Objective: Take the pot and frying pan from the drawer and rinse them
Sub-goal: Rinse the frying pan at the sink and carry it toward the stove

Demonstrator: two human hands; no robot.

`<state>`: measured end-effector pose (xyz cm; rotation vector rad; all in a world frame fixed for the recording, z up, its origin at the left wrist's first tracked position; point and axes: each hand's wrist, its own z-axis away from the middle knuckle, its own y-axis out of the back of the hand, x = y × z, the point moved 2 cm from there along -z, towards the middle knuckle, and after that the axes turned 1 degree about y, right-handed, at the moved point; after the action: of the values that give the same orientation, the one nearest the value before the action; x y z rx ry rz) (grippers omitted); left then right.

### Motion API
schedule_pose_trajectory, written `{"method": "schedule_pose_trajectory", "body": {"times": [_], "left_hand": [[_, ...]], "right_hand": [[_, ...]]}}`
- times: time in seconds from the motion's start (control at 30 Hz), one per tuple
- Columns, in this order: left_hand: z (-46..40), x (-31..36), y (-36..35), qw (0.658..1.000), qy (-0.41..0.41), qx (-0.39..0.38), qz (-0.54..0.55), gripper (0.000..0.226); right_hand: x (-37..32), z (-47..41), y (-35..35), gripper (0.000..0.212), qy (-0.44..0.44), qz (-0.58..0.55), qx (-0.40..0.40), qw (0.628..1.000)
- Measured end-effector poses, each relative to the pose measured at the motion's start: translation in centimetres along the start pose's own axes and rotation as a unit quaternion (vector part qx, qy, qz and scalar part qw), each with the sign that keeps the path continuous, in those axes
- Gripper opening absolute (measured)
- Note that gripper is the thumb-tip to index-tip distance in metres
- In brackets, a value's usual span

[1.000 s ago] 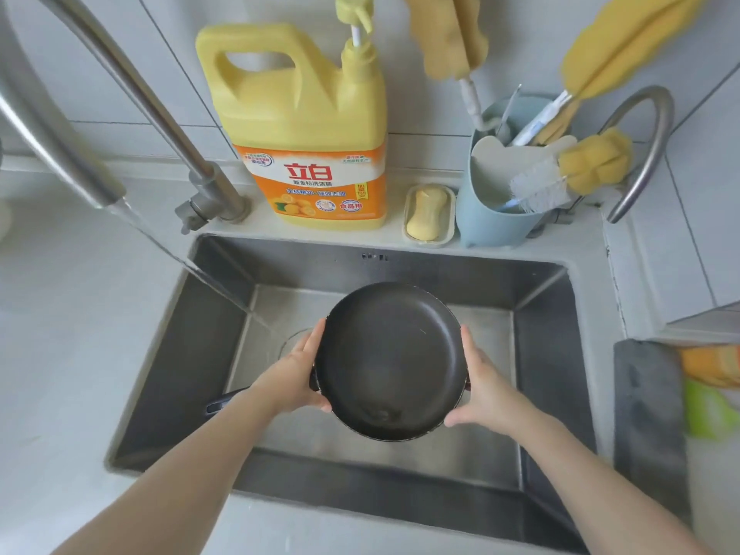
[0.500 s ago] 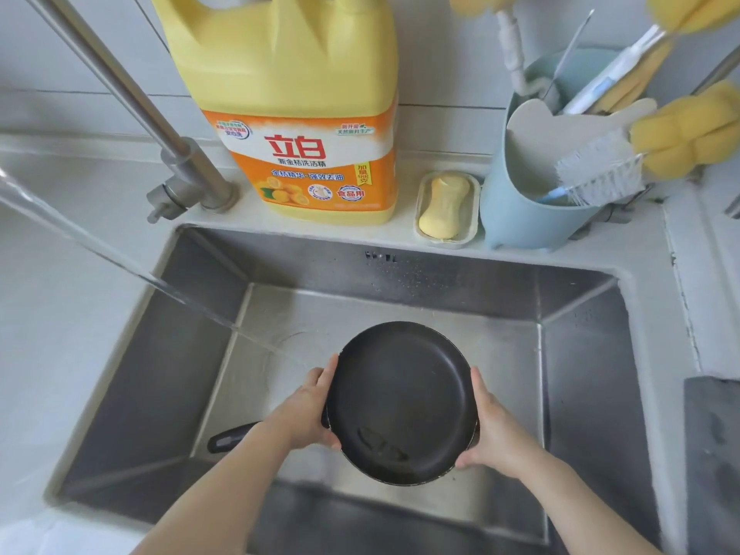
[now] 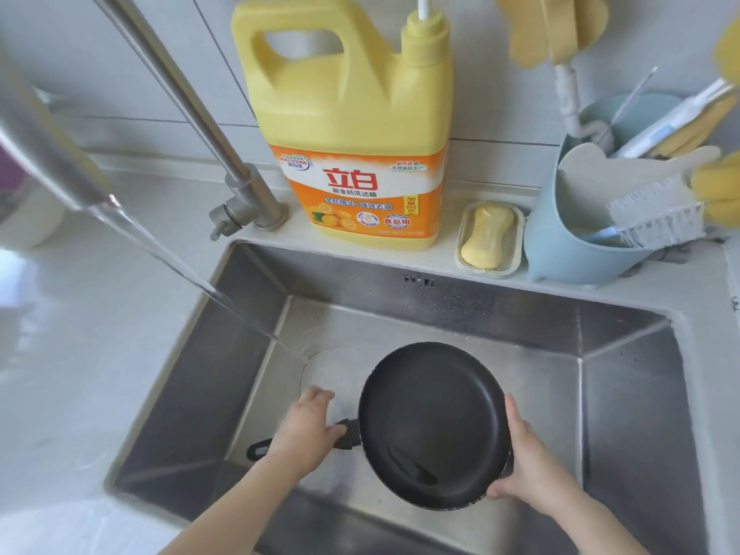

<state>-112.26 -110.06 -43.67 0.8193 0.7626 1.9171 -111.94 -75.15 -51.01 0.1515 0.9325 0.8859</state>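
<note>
Two hands hold a round, black, smooth-coated frying pan (image 3: 434,424) over the floor of the steel sink (image 3: 632,414), a little water pooled at its 6 o'clock edge. Left hand (image 3: 306,428) curls round the black handle at 9 o'clock; right hand (image 3: 524,460) grips the rim at 3 o'clock. Bare sink floor lies open toward 12. A stream of water (image 3: 176,260) slants in from the metal tap (image 3: 172,90), landing at 10 o'clock. On the table edge behind stand a yellow plastic detergent jug (image 3: 352,126), an oval soap bar (image 3: 486,236) and a blue brush holder (image 3: 560,238).
</note>
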Motion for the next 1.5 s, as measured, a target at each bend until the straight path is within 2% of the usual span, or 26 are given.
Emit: {"method": "schedule_pose_trajectory", "body": {"times": [0.03,0.1,0.17,0.2,0.27,0.33,0.37,0.47,0.57,0.73,0.8,0.9,0.97,1.0,1.07,1.13,1.17,1.23,1.3,1.5], "left_hand": [[0.5,-0.8,1.5,0.996,0.036,0.043,0.067,0.049],[1.2,-2.0,5.5,0.966,0.071,0.174,0.175,0.035],[1.4,-2.1,10.4,0.921,0.064,0.298,0.241,0.032],[1.3,-1.6,12.9,0.902,0.053,0.337,0.266,0.029],[0.6,-0.1,17.1,0.872,0.025,0.370,0.319,0.033],[-0.6,1.6,20.0,0.858,0.003,0.374,0.353,0.049],[-1.1,2.4,21.0,0.855,-0.009,0.384,0.349,0.049],[-1.9,4.2,22.7,0.842,-0.012,0.409,0.352,0.024],[-2.2,5.2,22.7,0.832,-0.002,0.417,0.366,0.024],[-2.2,6.4,21.9,0.842,0.007,0.366,0.397,0.030],[-2.5,5.7,21.6,0.863,0.015,0.342,0.372,0.042],[-1.8,4.6,19.2,0.871,-0.061,0.370,0.319,0.063],[-1.1,4.2,15.2,0.882,-0.090,0.348,0.306,0.076],[-1.0,4.0,12.6,0.905,-0.091,0.298,0.288,0.081],[-0.8,3.3,6.7,0.963,-0.086,0.116,0.228,0.093],[-0.6,2.5,1.6,0.983,-0.070,-0.072,0.157,0.112],[-0.6,2.1,-0.2,0.985,-0.072,-0.118,0.101,0.120],[-0.8,1.7,-2.0,0.989,-0.084,-0.124,0.005,0.130],[-1.1,1.8,-2.4,0.990,-0.087,-0.106,-0.046,0.137],[-1.9,1.9,-3.1,0.985,-0.083,-0.109,-0.108,0.140]], "right_hand": [[-0.1,-0.1,0.0,0.157,0.003,0.000,-0.001,1.000],[-0.2,-0.2,0.0,0.157,0.008,0.003,-0.005,1.000],[-0.1,-0.3,0.0,0.157,0.009,0.004,-0.005,1.000],[-0.1,-0.3,0.0,0.157,0.011,0.005,-0.005,1.000],[-0.2,-0.2,0.0,0.156,0.010,0.010,-0.004,1.000],[-0.2,-0.2,0.0,0.155,0.011,0.018,0.002,1.000],[-0.3,-0.2,0.0,0.155,0.013,0.020,0.004,1.000],[-0.4,-0.2,0.0,0.158,0.013,0.035,0.000,0.999],[-0.3,-0.2,-0.1,0.157,0.005,0.038,-0.005,0.999],[-0.4,-0.4,-0.2,0.157,0.006,0.029,0.000,1.000],[-0.4,-0.4,-0.3,0.157,0.007,0.030,0.002,1.000],[-0.2,-0.4,-0.3,0.158,0.005,0.029,0.003,1.000],[-0.2,-0.3,-0.3,0.158,0.003,0.028,0.007,1.000],[-0.3,-0.2,-0.3,0.158,0.002,0.027,0.007,1.000],[-0.3,-0.2,-0.2,0.158,0.002,0.025,0.006,1.000],[-0.4,-0.1,-0.1,0.158,0.004,0.016,0.005,1.000],[-0.4,-0.1,-0.1,0.157,0.004,0.010,0.005,1.000],[-0.5,0.0,0.0,0.156,0.004,0.004,0.002,1.000],[-0.6,0.0,0.1,0.155,0.006,0.000,0.002,1.000],[-0.4,0.0,0.0,0.155,0.007,-0.005,0.003,1.000]]}}
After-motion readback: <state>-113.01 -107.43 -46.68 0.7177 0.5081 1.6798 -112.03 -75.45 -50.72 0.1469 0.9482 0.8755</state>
